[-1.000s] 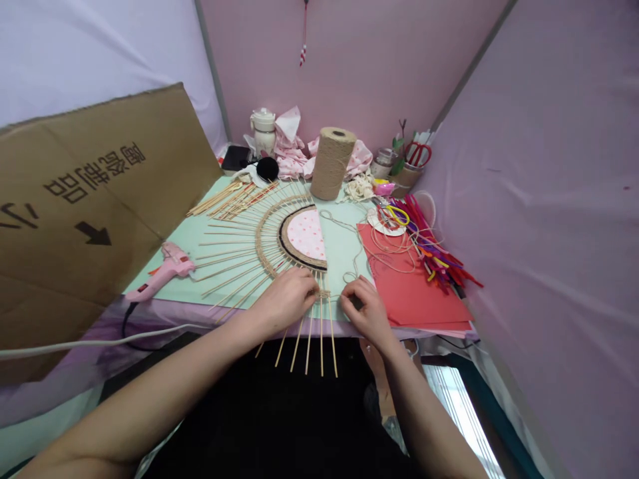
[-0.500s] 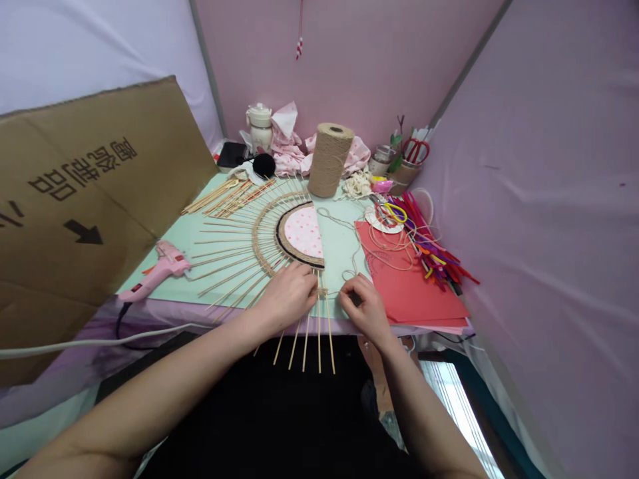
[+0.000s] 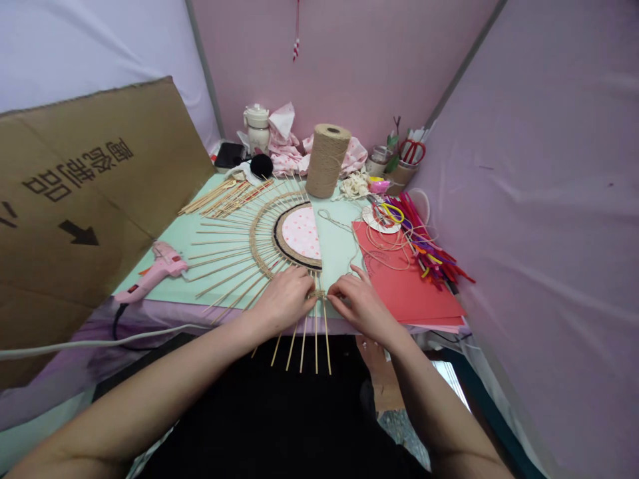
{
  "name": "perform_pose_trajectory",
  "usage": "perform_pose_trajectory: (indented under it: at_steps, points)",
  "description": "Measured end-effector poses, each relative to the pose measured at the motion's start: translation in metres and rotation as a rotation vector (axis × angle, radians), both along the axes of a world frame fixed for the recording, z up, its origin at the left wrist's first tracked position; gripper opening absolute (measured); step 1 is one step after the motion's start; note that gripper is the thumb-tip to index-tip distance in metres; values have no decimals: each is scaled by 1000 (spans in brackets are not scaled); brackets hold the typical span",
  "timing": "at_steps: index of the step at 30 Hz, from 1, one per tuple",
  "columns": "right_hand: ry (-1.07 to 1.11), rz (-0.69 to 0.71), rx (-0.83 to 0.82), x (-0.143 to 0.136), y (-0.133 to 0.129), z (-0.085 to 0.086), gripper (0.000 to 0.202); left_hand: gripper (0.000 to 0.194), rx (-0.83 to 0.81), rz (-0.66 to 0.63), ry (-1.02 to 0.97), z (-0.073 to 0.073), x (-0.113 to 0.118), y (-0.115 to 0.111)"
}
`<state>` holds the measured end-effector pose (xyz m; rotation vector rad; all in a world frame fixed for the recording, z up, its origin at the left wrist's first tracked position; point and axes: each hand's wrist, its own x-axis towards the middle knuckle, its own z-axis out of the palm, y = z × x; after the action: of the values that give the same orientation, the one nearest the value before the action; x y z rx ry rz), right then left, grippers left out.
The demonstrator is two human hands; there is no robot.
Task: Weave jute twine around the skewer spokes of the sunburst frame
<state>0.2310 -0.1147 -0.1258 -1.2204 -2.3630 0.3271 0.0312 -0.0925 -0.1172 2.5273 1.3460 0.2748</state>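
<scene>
A half-round piece of fanned wooden sticks [image 3: 223, 242] has a woven twine band [image 3: 256, 234] and a pink-dotted centre [image 3: 301, 231] edged in black and tan. My left hand [image 3: 289, 297] is closed over the band's lower end, pinching the woven twine and sticks. My right hand [image 3: 355, 297] is at the last stick on the right, thumb and index finger together at the twine; the other fingers are partly raised. Thin twine [image 3: 339, 223] loops loosely over the table beyond my right hand.
A twine spool [image 3: 327, 159] stands at the back. Left are a pink glue gun [image 3: 156, 271], loose sticks [image 3: 219, 197] and a cardboard sheet [image 3: 100, 199]. Right lie red paper [image 3: 399, 286], yellow-handled scissors [image 3: 392, 213] and pipe cleaners [image 3: 432, 249].
My right hand has moved left, up to the edge stick, and its fingers have shifted. My left hand stays on the woven band. The whole view has shifted slightly.
</scene>
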Motion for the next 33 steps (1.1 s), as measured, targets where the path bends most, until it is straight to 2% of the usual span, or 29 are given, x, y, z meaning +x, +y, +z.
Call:
perform_pose_trajectory:
  at_steps: [7, 10, 14, 17, 23, 27, 33]
  points:
    - [-205, 187, -74, -13, 27, 21, 12, 10, -22, 62, -99, 1, -1, -2]
    - [-207, 251, -134, -18, 37, 32, 12, 10, -5, 122, -159, -1, -2, -3]
    - [-147, 290, -218, -23, 43, 42, 13, 7, -56, 128, -196, -2, -2, -3]
    - [-94, 261, -240, -25, 42, 44, 15, 11, -110, 142, -280, -2, -4, -3]
    - [-21, 289, -293, -27, 42, 40, 13, 41, -225, 162, -548, 1, -7, -8]
    - [7, 297, -394, -27, 42, 42, 18, 57, -280, 202, -532, 3, -2, -10]
    - [-11, 268, -361, -27, 40, 43, 19, 51, -223, 299, -471, 1, 3, -4]
